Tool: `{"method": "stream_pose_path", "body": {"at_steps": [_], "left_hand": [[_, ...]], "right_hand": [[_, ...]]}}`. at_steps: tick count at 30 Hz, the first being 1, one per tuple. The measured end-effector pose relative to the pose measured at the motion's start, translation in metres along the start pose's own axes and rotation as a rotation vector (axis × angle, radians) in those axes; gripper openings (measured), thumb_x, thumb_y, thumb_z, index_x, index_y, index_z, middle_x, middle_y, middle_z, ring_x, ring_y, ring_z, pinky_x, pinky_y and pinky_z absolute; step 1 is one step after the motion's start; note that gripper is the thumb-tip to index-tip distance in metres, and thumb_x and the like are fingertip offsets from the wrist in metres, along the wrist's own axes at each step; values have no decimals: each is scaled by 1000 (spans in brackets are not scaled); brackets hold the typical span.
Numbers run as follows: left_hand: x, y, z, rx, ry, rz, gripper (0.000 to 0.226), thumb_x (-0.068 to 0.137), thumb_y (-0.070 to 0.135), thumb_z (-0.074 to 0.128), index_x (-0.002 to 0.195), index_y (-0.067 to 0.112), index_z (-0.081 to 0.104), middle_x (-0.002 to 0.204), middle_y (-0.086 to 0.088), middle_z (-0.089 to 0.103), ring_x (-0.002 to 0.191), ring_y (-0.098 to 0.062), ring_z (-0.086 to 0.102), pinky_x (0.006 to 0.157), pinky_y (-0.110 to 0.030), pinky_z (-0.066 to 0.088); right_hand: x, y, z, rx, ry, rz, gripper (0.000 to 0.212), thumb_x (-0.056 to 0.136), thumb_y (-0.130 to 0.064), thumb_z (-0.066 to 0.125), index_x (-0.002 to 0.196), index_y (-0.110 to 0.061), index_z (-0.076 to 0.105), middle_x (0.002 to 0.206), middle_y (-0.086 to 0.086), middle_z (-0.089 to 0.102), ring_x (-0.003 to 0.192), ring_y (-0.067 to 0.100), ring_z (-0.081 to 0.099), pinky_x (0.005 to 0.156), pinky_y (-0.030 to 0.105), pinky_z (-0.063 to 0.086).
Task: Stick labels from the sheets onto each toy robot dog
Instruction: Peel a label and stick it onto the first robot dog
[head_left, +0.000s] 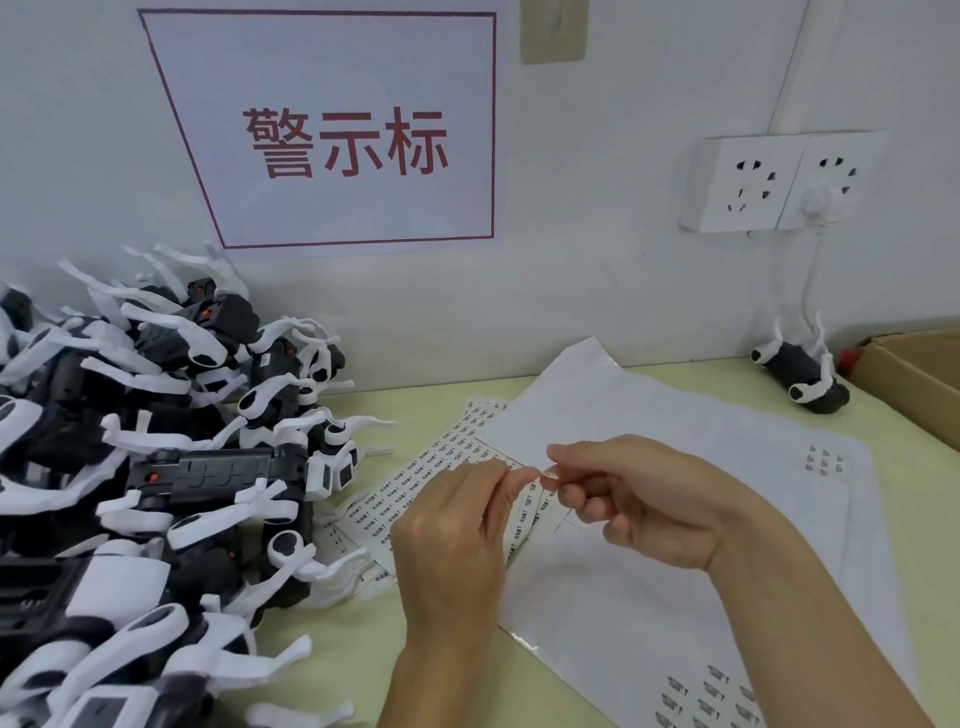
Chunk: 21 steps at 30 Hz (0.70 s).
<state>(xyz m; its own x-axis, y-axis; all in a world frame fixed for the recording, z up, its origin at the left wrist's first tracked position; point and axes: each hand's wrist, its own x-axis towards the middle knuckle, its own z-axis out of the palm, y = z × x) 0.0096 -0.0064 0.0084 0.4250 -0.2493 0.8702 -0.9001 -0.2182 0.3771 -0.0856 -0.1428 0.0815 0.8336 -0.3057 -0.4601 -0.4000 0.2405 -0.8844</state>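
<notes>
A heap of black-and-white toy robot dogs fills the left of the table, most lying belly up. One more toy dog lies alone at the back right. Label sheets with rows of small printed labels lie in the middle, partly under larger white backing sheets. My left hand and my right hand meet above the sheets. Between their fingertips is one small label, which the right hand pinches. The left thumb and forefinger touch its edge.
A cardboard box stands at the right edge. A wall socket block with a white plug and cable hangs above the lone dog. A red-framed sign is on the wall. Bare yellow-green tabletop shows near the front.
</notes>
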Motion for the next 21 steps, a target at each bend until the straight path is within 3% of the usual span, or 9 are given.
{"method": "stream_pose_path", "body": {"at_steps": [10, 16, 18, 21], "left_hand": [[-1, -3, 1, 30, 7, 18, 36, 90, 36, 62, 73, 7, 74, 61, 1, 65, 51, -23, 58, 42, -39, 49], [0, -1, 0, -13, -82, -144, 31, 92, 38, 64, 77, 13, 75, 66, 7, 67, 55, -16, 59, 49, -34, 51], [-1, 0, 2, 9, -178, -278, 25, 94, 37, 68, 78, 19, 73, 67, 11, 65, 59, -11, 57, 54, -31, 50], [-4, 0, 6, 64, -343, -406, 26, 98, 44, 58, 87, 24, 70, 71, 17, 52, 77, -9, 53, 64, -29, 47]], "right_hand": [[0, -1, -1, -1, 1, -71, 30, 88, -18, 70, 58, -16, 72, 62, -2, 56, 47, 4, 46, 40, 14, 34], [2, -2, -5, 21, 172, -227, 19, 90, -18, 70, 74, -9, 78, 66, 1, 56, 50, 11, 50, 45, 19, 41], [2, -4, -4, 38, 232, -300, 19, 93, -22, 67, 85, -9, 78, 70, 1, 58, 53, 12, 53, 50, 21, 43], [1, -7, 7, 68, 257, -394, 17, 94, -25, 66, 100, -13, 76, 78, 1, 65, 62, 15, 61, 55, 24, 45]]}}
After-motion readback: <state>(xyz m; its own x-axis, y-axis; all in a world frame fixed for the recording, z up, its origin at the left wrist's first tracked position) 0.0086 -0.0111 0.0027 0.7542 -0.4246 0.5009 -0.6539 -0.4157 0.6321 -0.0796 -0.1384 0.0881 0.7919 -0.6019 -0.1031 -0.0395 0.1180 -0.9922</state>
